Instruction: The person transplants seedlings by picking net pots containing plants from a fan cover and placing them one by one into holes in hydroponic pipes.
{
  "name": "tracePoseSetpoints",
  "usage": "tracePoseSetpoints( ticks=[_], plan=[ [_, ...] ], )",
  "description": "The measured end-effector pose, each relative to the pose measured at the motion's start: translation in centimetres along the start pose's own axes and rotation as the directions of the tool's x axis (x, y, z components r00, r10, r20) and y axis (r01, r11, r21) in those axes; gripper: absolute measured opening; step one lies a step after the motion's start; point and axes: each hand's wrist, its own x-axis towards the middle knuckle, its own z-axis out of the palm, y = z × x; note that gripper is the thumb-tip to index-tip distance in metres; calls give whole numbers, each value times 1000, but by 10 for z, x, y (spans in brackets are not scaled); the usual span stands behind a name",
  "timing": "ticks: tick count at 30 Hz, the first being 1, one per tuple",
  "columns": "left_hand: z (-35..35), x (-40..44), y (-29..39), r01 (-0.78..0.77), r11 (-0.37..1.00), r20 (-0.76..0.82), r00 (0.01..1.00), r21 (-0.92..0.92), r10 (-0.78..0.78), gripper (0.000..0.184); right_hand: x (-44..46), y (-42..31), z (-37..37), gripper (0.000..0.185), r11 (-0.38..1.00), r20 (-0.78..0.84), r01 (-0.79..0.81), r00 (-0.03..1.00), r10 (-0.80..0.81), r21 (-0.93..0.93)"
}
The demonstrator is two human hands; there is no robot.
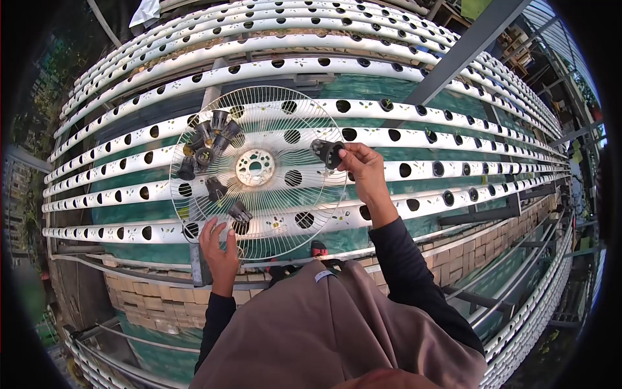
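Observation:
A round wire fan guard with a pale perforated hub lies across white hydroponic pipes. Several black net pots are bunched in its upper left part, and single ones lie lower down, one of them a net pot near the rim. My right hand pinches another black net pot by its rim, tilted on its side over the guard's right edge. At the guard's lower left rim, my left hand has its fingers apart and holds nothing.
Rows of white pipes with round holes fill the area ahead, and some holes hold net pots. A grey metal post slants at the upper right. Green sheeting lies under the pipes. Brick-like paving runs below, near my feet.

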Motion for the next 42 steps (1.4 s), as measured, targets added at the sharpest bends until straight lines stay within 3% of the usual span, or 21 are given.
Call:
tracePoseSetpoints(
  ticks=[7, 13, 21, 23, 33, 42],
  plan=[
    [6, 4, 6, 82, 997, -51, 995, 12, -81, 21, -1, 13, -134, 21, 996, -400, 87, 913, -77, 6],
    [10, 4, 4, 61, 993, -74, 996, 102, -53, 19, 23, 32, -174, 20, 995, -528, 97, 847, -67, 29],
    [13, 5, 9, 60, 986, -59, 997, 157, -51, 18, 83, 49, -185, 13, 990, -607, 126, 783, -135, -59],
    [13, 5, 11, 75, 986, -58, 996, 149, -67, 18, 90, 52, -185, 12, 989, -617, 73, 775, -135, -126],
    [15, 4, 11, 82, 983, -53, 996, 163, -74, 19, 95, 59, -186, 12, 995, -608, 24, 790, -78, -96],
    [15, 2, 12, 69, 990, -75, 995, 124, -60, 19, 80, 50, -167, 14, 983, -576, 55, 804, -146, -173]
  ],
)
